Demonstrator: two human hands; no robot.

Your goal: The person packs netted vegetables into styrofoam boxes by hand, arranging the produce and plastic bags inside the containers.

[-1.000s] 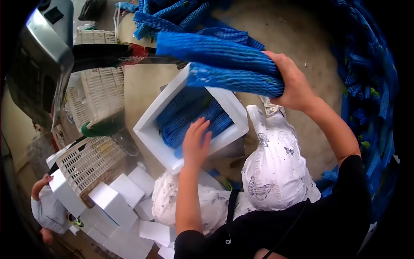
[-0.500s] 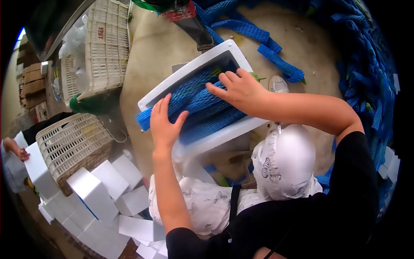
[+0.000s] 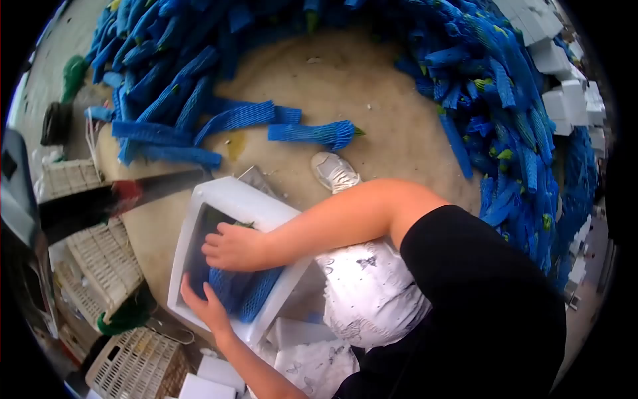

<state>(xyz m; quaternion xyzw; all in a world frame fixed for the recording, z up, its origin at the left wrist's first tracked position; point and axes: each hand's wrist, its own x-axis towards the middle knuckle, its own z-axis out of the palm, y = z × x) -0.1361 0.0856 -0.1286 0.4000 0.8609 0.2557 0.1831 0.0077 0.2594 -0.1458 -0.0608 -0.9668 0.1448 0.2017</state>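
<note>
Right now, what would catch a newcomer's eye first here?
Probably the great heap of blue net-wrapped pieces, green tips poking out, curving around the top and right of the floor. Next, the white foam box lower left of centre, where the right hand reaches in over more blue netting.

No text or label can be read; no brand, number or sign either.

Matt white foam box (image 3: 265, 203), ribbed blue netting sleeves (image 3: 260, 297).
</note>
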